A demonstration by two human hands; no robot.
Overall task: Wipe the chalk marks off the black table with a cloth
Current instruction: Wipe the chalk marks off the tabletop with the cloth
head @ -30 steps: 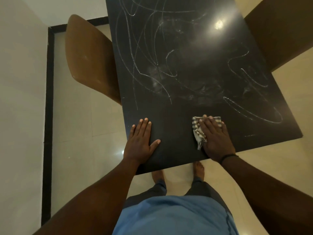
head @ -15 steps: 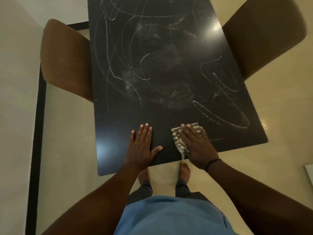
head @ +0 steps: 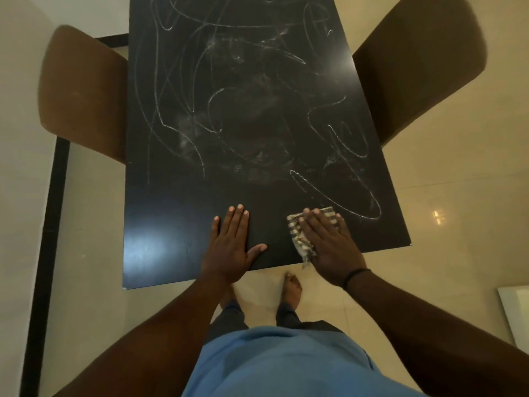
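Note:
The black table (head: pixel 177 213) carries white chalk marks (head: pixel 229 110) over its middle and far part, with a long loop (head: pixel 337 196) near the right front. A strip along the near edge shows no marks. My right hand (head: pixel 329 245) lies flat on a striped, folded cloth (head: pixel 299 233) and presses it to the table close to the near edge; the cloth shows at the fingertips and along the hand's left side. My left hand (head: pixel 232 245) rests flat on the bare table to the left of the cloth, fingers spread, holding nothing.
One brown chair (head: pixel 83 96) stands at the table's left side and another brown chair (head: pixel 420 61) at its right. Beige floor tiles surround the table, with a black border strip (head: pixel 45 239) at the left. A white object (head: pixel 515 313) lies at the right edge.
The view has swung so the table sits more central. My right hand with the cloth has slid a little to the left along the near edge. My left hand stays flat.

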